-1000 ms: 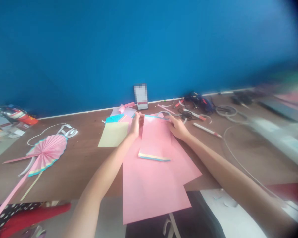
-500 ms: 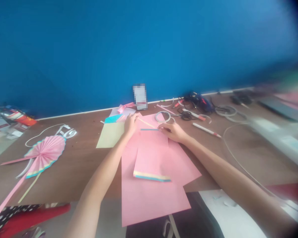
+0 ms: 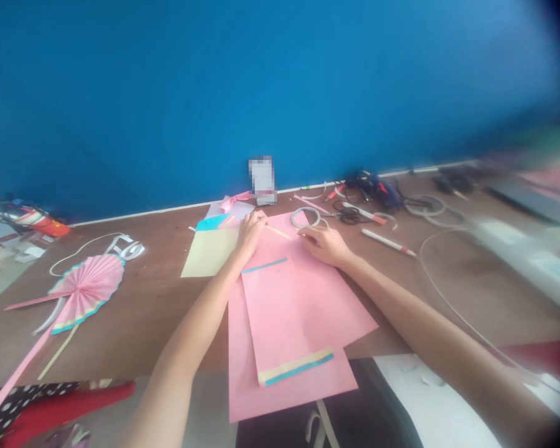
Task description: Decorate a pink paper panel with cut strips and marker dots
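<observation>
A pink paper sheet [image 3: 289, 311] lies aslant, with a thin blue strip [image 3: 264, 266] at its far edge and cream and blue bands at its near edge. Under it are larger pink sheets [image 3: 242, 398]. Beyond it, my left hand [image 3: 251, 231] has its fingertips closed at the left end of a narrow cream paper strip [image 3: 277, 231]. Just right of that strip, my right hand [image 3: 325, 245] hovers low over the pink paper, fingers bent and thumb apart, with nothing visible in it.
A pleated pink paper fan [image 3: 86, 289] lies on the left of the brown table. A cream sheet [image 3: 210, 254] is beside my left hand. Rightward are a tape ring [image 3: 305, 218], scissors [image 3: 348, 214], a white pencil [image 3: 387, 242] and cables [image 3: 427, 208]. A blue wall [image 3: 214, 93] stands behind.
The banded pink sheet has left my right hand; it has slid toward me and turned, lying flat. My left hand has shifted slightly right along the cream strip.
</observation>
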`<state>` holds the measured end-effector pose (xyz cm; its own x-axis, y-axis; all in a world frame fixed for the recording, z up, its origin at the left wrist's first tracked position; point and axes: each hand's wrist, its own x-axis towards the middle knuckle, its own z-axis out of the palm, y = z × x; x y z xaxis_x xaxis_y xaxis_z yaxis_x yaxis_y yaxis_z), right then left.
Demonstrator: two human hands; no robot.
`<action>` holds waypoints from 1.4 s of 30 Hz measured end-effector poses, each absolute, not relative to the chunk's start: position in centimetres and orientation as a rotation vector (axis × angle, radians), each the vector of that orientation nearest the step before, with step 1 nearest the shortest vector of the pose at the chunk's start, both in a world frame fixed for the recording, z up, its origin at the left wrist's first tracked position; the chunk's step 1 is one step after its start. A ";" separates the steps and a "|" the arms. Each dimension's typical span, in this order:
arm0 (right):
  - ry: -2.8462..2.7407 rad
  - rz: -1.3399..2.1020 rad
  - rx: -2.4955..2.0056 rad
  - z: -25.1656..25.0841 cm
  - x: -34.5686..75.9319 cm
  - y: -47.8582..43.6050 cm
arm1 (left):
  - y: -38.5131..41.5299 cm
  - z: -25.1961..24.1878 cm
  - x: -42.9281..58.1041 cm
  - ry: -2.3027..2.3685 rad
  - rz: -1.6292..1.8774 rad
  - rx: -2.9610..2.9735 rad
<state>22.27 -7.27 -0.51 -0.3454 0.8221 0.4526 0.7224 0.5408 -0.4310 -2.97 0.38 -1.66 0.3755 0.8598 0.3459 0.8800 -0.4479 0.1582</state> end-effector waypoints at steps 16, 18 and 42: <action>-2.440 0.077 -0.945 -0.2 21.5 -7.6 | -0.3 -1.4 -2.4 -1.504 -0.785 -2.622; -2.450 0.058 -0.980 -0.3 21.2 -7.7 | -0.3 -1.5 -2.4 -1.492 -0.813 -2.627; -2.491 0.000 -1.073 -0.5 20.5 -8.0 | -1.4 -0.2 -2.1 -1.361 -0.734 -2.797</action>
<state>20.55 -8.01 -0.45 -0.6105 0.6936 0.3824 0.6934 0.7014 -0.1650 -2.08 -1.43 -0.17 0.5322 0.7574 0.3783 0.7324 -0.6360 0.2431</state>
